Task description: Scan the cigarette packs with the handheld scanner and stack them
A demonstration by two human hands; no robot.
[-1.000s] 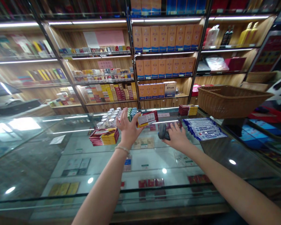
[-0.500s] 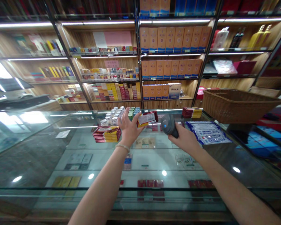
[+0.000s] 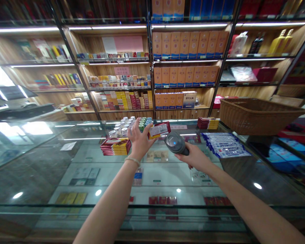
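Between thumb and fingers, my left hand (image 3: 140,139) grips a flat red and yellow packet (image 3: 159,129), its white barcode label turned towards me. My right hand (image 3: 195,155) is wrapped round the handle of a dark grey barcode scanner (image 3: 175,143). The scanner's head, with a small blue light, is close to the packet's right end. Just left of my left hand lies a stack of similar red and yellow packets (image 3: 115,146). Behind that hand stand several clear-lidded small containers (image 3: 120,126) and a group of green and blue ones (image 3: 144,122).
All this is on a glass display counter (image 3: 86,149) with packs on shelves inside. On the right are another packet stack (image 3: 207,123), blue-and-white wrapped sticks (image 3: 226,145) and a wicker basket (image 3: 259,115). Shelves of orange boxes (image 3: 184,76) line the back wall.
My right hand has moved the scanner left, and its head now tilts towards the packet's barcode. The left hand holds the packet in nearly the same place.
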